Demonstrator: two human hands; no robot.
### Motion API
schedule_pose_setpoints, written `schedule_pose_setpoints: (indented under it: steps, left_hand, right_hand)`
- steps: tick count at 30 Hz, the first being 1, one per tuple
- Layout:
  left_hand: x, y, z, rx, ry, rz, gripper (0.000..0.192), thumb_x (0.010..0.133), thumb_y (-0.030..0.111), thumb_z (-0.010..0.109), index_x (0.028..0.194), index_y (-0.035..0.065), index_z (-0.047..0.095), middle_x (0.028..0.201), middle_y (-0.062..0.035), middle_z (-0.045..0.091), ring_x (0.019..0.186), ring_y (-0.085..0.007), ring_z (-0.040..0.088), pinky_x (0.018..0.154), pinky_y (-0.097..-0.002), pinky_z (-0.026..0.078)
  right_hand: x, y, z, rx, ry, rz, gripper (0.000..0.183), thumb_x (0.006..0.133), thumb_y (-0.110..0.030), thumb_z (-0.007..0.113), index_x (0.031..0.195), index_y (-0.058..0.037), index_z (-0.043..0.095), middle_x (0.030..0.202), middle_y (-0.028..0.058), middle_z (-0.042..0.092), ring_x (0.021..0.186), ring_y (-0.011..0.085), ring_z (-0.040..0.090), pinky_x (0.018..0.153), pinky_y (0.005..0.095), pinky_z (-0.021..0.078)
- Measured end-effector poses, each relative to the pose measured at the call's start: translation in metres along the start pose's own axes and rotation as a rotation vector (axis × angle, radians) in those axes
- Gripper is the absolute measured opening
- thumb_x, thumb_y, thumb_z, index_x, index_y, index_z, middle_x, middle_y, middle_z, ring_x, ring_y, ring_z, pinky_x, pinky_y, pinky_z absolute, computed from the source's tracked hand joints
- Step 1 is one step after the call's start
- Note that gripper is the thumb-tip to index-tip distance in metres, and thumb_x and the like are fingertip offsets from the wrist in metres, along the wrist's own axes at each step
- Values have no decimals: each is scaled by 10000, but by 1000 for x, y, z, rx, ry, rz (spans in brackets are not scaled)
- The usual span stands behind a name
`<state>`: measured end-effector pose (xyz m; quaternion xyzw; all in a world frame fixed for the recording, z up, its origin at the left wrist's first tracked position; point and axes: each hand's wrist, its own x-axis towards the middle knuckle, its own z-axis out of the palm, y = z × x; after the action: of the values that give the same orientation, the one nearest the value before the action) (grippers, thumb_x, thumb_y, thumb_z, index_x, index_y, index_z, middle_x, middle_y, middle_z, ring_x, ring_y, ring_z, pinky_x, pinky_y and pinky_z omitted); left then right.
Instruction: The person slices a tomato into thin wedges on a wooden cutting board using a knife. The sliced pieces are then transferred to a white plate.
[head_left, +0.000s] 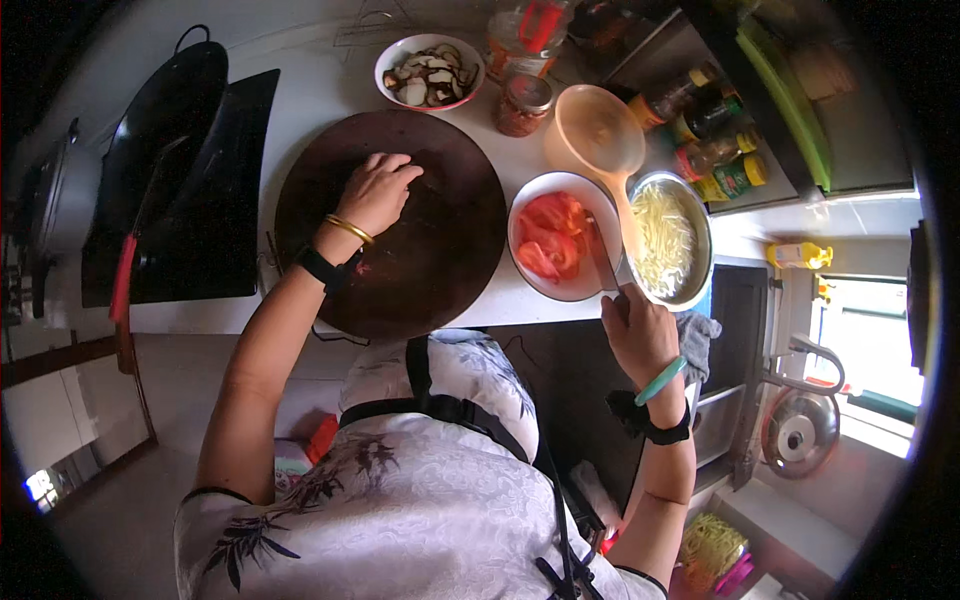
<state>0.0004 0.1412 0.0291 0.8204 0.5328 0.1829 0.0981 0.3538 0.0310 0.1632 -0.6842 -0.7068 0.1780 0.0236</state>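
Observation:
My right hand (640, 330) grips a knife (602, 259) by its dark handle. The blade reaches over the white bowl (534, 285) and lies against the right side of the cut tomatoes (551, 232) in it. My left hand (375, 196) is over the round dark chopping board (442, 262), its fingers curled down near the surface. Whether anything small is under those fingertips is hidden. Small wet bits of red lie on the board near my left wrist. A metal bowl of pale shredded strips (664, 232) stands just beyond my right hand.
Behind the board stand a bowl of sliced mushrooms (431, 75) and a lidded glass jar (523, 105). A beige ladle (600, 131) rests between bowls. Bottles (720, 154) line the right rear. At left, a wok (169, 112) and a red-handled utensil (124, 277) sit over a black cooktop.

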Motion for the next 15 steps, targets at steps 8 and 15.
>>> schedule_pose_setpoints:
  steps: [8,15]
  left_hand:
    - [-9,-10,-9,-28,-106,28,137,784,44,649,915,37,612,955,-103,582,969,-306,537,881,-400,445]
    - [-35,-16,-27,-109,-256,18,33,817,70,588,813,48,613,899,-96,595,925,-302,549,827,-394,463]
  right_hand:
    - [-18,9,10,200,160,71,190,859,-179,634,880,2,580,665,183,627,629,362,633,561,409,495]
    - [-18,-3,34,1202,0,252,166,990,-200,513,919,-51,531,646,20,562,463,98,506,404,215,396]
